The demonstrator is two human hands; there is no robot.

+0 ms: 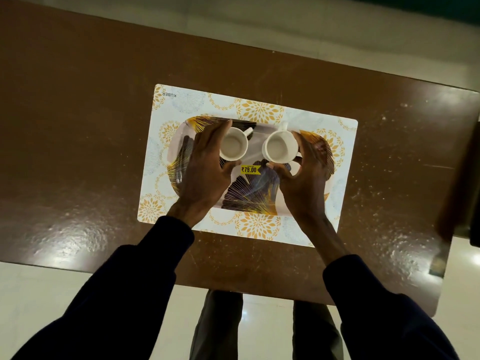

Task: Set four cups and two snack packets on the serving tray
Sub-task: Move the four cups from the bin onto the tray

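Note:
A patterned serving tray (250, 193) with gold and purple leaves and a yellow price sticker lies on a white placemat (259, 110). Two white cups stand upright on its far half, both empty. My left hand (205, 165) wraps the left cup (233, 146) from its left side, thumb below it. My right hand (304, 175) wraps the right cup (280, 148) from its right side, thumb under its near rim. Each cup's handle points away from me. No snack packets are in view.
The placemat lies on a brown glossy table (91, 126) with scuffed patches. A dark blurred object (459, 188) stands at the table's right edge. Pale floor shows beyond the table and near my legs.

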